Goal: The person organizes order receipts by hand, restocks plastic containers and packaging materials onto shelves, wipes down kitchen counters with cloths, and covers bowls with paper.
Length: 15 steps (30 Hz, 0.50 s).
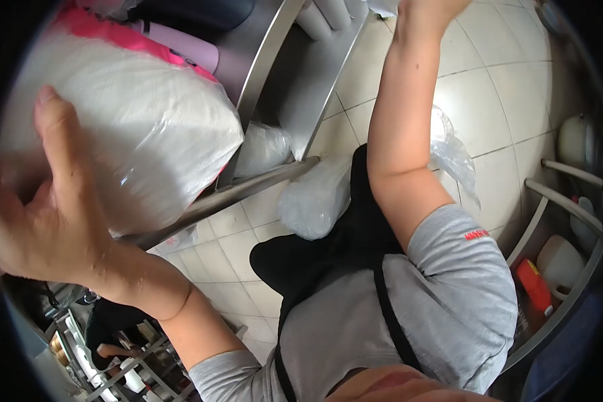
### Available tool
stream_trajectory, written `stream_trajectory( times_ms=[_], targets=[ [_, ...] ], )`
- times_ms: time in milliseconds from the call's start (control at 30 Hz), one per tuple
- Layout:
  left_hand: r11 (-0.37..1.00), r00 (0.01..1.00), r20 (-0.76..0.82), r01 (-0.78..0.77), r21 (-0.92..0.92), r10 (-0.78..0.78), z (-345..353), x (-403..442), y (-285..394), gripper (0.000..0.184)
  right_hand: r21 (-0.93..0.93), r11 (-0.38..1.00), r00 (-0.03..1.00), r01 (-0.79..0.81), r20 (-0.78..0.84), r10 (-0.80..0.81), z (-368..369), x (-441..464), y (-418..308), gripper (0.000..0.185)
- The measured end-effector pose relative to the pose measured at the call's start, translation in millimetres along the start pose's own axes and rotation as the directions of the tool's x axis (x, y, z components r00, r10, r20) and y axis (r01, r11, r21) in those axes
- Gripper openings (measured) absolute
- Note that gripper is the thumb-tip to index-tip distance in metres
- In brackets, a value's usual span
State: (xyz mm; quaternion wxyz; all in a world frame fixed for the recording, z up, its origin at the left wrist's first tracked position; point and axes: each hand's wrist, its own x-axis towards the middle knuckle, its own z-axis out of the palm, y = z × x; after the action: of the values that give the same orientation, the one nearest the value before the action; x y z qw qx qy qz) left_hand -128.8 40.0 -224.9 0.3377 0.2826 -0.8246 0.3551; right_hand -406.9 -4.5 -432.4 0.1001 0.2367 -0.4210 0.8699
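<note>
My left hand (50, 201) is at the left edge against a large white package in clear plastic with a pink band (147, 127). Its thumb stands up, apart from the fingers, which are partly in shadow. The package lies at the edge of a metal shelf unit (258, 63). My right hand (439, 8) is at the top edge, its fingers cut off by the frame, so what it holds cannot be seen. A translucent plastic bag (313, 204) is beside my black apron. Another clear plastic piece (454, 151) shows beyond my right forearm.
A lilac cylinder (181, 47) lies behind the package. One more plastic bag (264, 149) sits on the lower shelf. At the right, a rack (566, 204) holds containers and a red item (534, 285). Shelving and a dark-clothed person (107, 331) appear at the lower left.
</note>
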Motion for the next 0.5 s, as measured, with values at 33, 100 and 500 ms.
stream_trajectory(
  times_ms=[33,100,500],
  targets=[
    [0.986,0.999,0.030,0.012,0.169,-0.018,-0.9,-0.5,0.6,0.023,-0.045,0.995,0.987,-0.093,-0.137,0.086,-15.0,-15.0,4.5,0.030],
    [0.990,0.998,-0.067,-0.009,-0.138,0.000,5.9,1.6,-2.3,0.025,-0.164,0.936,0.930,-0.310,-0.257,0.263,-46.1,-53.7,30.1,0.029],
    [0.995,0.970,-0.230,-0.091,-0.044,0.078,-4.4,4.8,-45.3,0.027,-0.566,0.711,0.863,-0.418,-0.003,0.505,125.2,-313.7,216.1,0.020]
  ],
)
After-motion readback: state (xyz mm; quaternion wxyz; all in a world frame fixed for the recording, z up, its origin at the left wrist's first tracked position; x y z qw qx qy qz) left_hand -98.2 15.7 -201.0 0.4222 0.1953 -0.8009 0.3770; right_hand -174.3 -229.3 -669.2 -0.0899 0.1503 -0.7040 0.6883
